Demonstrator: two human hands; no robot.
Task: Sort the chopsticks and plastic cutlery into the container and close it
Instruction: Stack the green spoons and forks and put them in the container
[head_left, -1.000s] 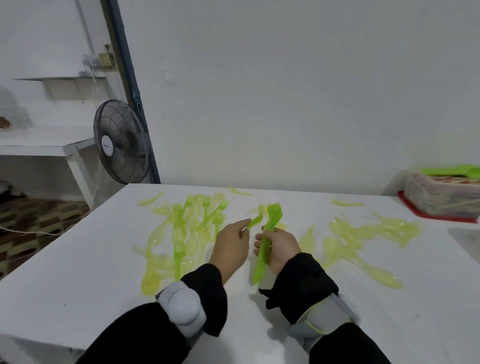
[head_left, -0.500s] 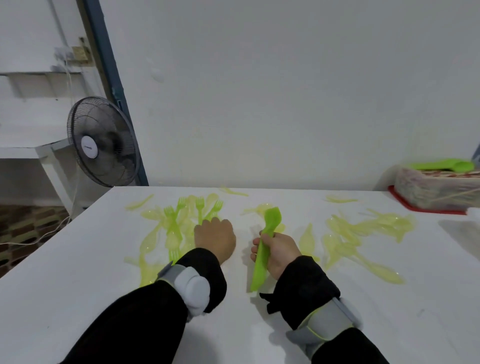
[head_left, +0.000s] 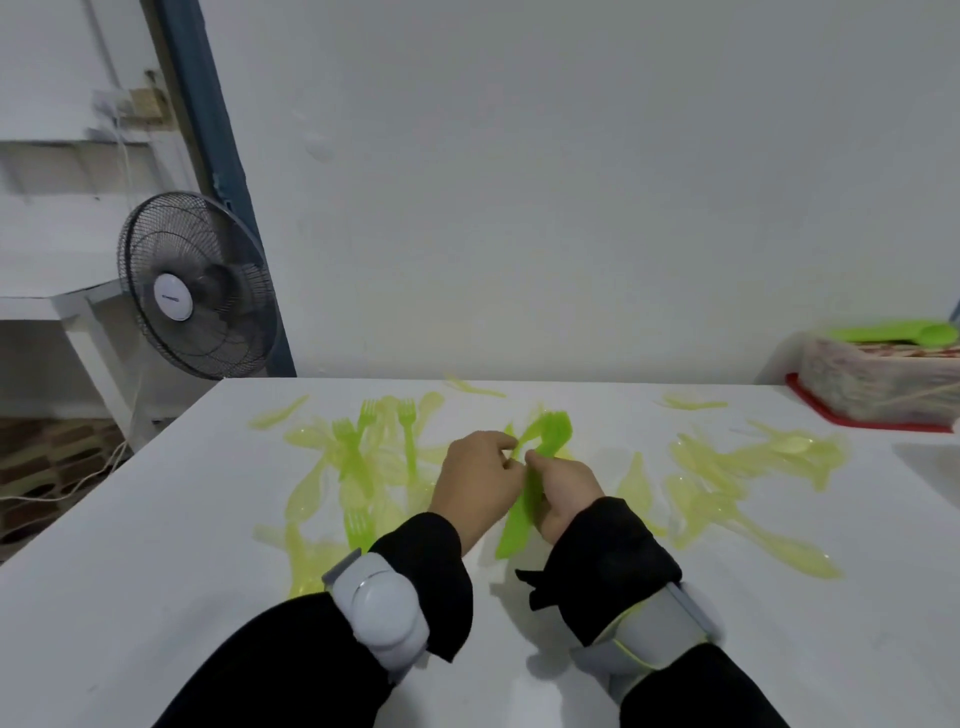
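Up comes the left hand (head_left: 475, 480) from the forks on the table (head_left: 156, 519), and now it meets the right hand (head_left: 563, 493) at the bundle (head_left: 524, 499). Half a second ago it was down flat on the scatter, knuckles up; now its fingertips pinch what looks like one more green piece against the stack. Right hand has its fingers curled round the bundle's middle, firm grip, heads fanning out above the fist, handles poking down toward the sleeves. Long axis runs away from the person, tilted a little to the right.

Where does it all go? The container (head_left: 878, 384) sits at the far right edge on its red lid (head_left: 862, 421), well apart from both hands, already carrying some green cutlery on top. Right hand is the nearer one, so that carry likely falls to it. Plenty of loose cutlery (head_left: 748, 467) lies between grip and container, and more forks (head_left: 358, 457) to the left.
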